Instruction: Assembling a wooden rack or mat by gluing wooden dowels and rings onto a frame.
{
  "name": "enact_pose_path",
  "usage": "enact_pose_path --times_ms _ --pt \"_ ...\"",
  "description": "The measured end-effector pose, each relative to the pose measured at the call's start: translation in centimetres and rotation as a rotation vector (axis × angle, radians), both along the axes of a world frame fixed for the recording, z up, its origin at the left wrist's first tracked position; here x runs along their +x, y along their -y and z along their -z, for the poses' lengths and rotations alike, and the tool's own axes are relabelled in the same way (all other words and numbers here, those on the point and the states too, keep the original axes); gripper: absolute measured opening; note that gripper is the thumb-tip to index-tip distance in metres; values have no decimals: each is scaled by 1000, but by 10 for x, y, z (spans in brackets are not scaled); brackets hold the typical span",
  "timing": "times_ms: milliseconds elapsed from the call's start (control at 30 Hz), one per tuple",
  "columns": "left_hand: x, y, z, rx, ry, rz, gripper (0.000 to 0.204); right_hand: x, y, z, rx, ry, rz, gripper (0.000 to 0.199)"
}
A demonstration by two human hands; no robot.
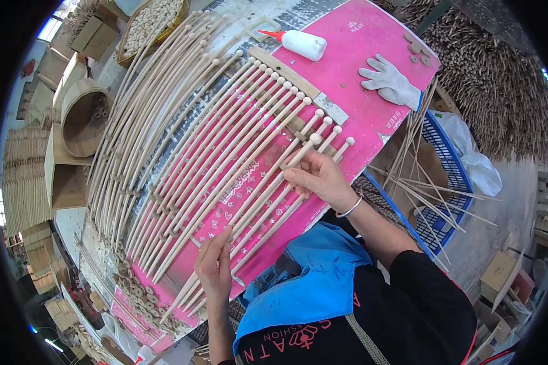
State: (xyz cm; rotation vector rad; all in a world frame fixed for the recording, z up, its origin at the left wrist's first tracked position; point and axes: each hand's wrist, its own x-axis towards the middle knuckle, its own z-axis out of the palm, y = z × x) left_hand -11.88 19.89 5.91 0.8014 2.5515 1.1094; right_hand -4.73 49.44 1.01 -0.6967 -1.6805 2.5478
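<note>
A ball-tipped wooden rod (268,182) is pinched by the right hand (316,176) and steadied under the flat-fingered left hand (214,267), apparently being laid into the row of rods (225,128); alignment beside its neighbours is called for next.

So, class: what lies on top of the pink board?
On the pink board lie rows of ball-tipped wooden sticks, a white glue bottle, a white glove and both hands. The sticks cover much of its printed surface, so that part stays hidden.
</note>
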Motion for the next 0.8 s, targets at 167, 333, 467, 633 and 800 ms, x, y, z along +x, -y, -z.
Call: enact_pose_path --times_ms 167,333,467,633,800 --pt "-19 -30 8 40 -189 46 31 3 -16 2 214 -48 207 25" --pt "-38 -59 29 18 -146 30 30 11 -34 -4 205 -33 245 23" --pt "-41 -68 49 52 -122 52 30 16 -39 7 256 -47 238 28" --pt "-44 -73 59 15 -196 80 31 16 -42 7 259 -52 204 25" --pt "-42 -76 58 -161 -349 80 34 12 -49 8 361 -76 204 22"
